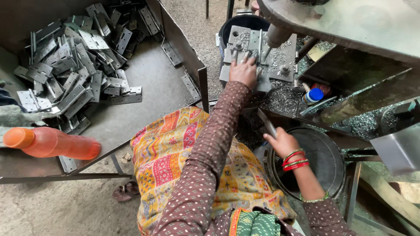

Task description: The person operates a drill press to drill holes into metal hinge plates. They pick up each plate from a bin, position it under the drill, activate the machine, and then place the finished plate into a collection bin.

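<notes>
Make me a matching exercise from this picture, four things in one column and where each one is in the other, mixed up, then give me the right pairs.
Things:
1. left hand
2. right hand
3. orange bottle
4. pile of hinges

Places:
A. lying on its side at the near edge of the metal tray
B. heaped in the far left part of the tray
C. on the metal plate under the drill press
D. holding a flat metal piece above the round dark tub

Pairs: 1-C, 2-D, 3-A, 4-B
</notes>
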